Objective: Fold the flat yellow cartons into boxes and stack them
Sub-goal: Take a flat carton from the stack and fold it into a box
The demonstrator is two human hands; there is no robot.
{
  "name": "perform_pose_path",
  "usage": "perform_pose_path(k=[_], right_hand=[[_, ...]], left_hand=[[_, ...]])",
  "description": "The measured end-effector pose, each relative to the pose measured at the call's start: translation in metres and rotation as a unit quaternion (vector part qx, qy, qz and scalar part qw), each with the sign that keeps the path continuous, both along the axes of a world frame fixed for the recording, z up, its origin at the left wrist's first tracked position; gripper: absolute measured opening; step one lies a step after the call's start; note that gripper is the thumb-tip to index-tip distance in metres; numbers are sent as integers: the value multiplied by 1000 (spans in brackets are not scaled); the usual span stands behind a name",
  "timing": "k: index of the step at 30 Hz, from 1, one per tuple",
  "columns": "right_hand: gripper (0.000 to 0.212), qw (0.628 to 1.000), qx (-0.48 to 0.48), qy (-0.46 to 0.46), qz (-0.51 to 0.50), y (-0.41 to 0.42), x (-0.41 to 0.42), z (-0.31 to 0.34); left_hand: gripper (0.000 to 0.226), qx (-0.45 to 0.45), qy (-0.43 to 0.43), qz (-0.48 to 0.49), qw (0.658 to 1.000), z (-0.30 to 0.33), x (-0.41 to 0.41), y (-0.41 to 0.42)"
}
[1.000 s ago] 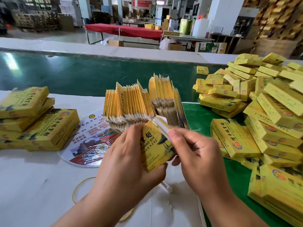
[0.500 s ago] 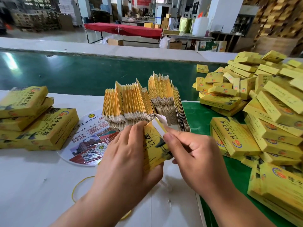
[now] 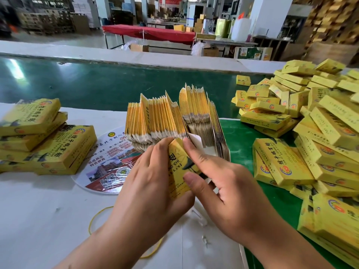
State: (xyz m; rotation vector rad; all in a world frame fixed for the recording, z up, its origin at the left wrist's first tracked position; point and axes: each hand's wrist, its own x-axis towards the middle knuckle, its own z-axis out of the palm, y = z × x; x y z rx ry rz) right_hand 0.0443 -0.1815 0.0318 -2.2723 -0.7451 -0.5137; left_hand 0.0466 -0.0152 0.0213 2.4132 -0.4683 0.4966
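Observation:
A yellow carton (image 3: 177,167) stands upright between both hands just above the white table. My left hand (image 3: 149,183) grips it from the left, fingers wrapped behind it. My right hand (image 3: 219,183) presses its top end with the forefinger while the thumb lies against its front face. A white flap (image 3: 196,139) sticks up behind the carton's top. Behind the hands stands a fanned bundle of flat yellow cartons (image 3: 167,117) on edge. Folded boxes lie stacked at the left (image 3: 44,144) and heaped at the right (image 3: 314,133).
A round printed fan (image 3: 108,164) lies under the bundle. A yellow rubber band (image 3: 93,220) lies on the white table (image 3: 38,220). A green conveyor belt (image 3: 87,84) runs behind. The green mat (image 3: 240,136) at the right carries the box heap.
The white flap at the carton's top has been pushed down. My right forefinger now sits on the closed top end, and the thumb has come onto the front face.

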Motion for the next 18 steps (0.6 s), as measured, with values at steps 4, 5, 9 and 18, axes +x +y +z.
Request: perform_pose_path(k=[4,5,9,18], right_hand=[[58,1000,-16,5,11,1,0,-3],[56,1000,5,7,6,0,1,-5],[38,982,176,32,-61,-16,10,-6],[28,843,408,344,-66,-30,23,0]], left_hand=[[81,-21,11,7,1000,-1,1,0],[82,-28,12,2,1000,-1,1,-1],[85,-70,13,-69,995,3,0,6],[51,-129,-62,-270,952,24,2,16]])
